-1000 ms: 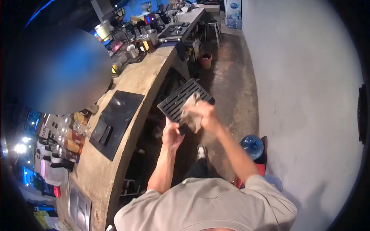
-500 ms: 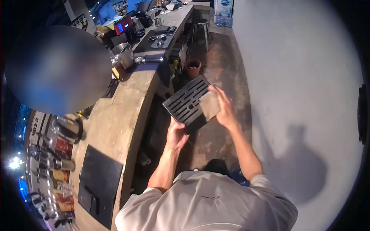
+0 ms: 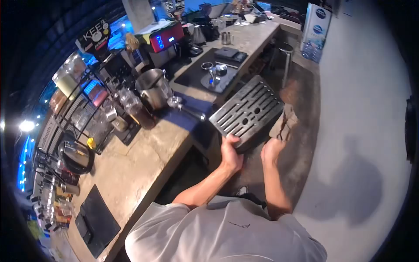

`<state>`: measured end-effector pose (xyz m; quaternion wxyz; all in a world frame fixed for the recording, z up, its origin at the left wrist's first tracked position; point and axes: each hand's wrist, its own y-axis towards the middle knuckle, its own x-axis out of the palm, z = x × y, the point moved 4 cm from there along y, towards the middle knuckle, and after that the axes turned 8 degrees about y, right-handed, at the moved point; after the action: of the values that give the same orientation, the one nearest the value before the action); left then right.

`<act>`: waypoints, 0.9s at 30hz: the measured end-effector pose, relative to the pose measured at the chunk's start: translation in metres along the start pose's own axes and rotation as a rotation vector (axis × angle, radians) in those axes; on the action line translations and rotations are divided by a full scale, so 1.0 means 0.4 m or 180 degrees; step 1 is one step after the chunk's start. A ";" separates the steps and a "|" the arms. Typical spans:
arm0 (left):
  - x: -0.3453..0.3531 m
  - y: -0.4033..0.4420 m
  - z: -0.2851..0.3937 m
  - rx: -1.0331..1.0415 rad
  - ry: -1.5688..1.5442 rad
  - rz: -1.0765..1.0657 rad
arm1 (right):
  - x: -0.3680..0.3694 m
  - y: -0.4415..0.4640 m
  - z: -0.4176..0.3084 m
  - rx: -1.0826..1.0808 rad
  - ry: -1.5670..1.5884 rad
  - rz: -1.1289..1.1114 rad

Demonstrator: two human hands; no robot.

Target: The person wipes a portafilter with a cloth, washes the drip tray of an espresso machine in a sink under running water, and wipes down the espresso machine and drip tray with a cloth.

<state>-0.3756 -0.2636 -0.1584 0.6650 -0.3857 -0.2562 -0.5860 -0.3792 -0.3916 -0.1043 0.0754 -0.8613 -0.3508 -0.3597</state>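
A black drip tray (image 3: 248, 109) with a slotted grate is held up at a tilt beside the counter's edge, the grate facing up. My left hand (image 3: 231, 153) grips its near left edge, with the thumb over the rim and the other fingers hidden underneath. At the tray's right end, my right hand (image 3: 271, 150) is closed on a crumpled tan cloth (image 3: 286, 123), which lies against or right beside the tray's edge. The cloth hides most of the right fingers.
On the concrete counter (image 3: 144, 163) to the left, a portafilter (image 3: 188, 109) lies on a blue cloth near a metal pitcher (image 3: 152, 89). A dark mat (image 3: 102, 222) lies closer in. A stool (image 3: 286, 49) stands further along; a grey wall (image 3: 353, 91) is on the right.
The view has swung left, showing more of the counter. My right hand with the cloth has gone from the grate's top face to the tray's right end, and the grate now catches more light.
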 end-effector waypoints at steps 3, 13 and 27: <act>0.010 0.106 0.115 0.0191 -0.0071 0.0225 | 0.042 0.241 0.175 0.0519 0.0075 -0.0840; -0.170 0.142 0.407 0.1333 0.0723 0.1289 | 0.544 0.591 0.455 0.1260 0.0303 -0.2424; -0.067 0.176 0.337 0.2984 0.0125 0.3256 | 1.135 0.243 1.325 -0.3603 -0.1946 -0.5506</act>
<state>-0.2969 -0.1371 -0.1178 0.9586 -0.1194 -0.2563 -0.0332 0.2099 -0.0118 -0.1739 -0.7046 -0.2844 -0.6273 -0.1706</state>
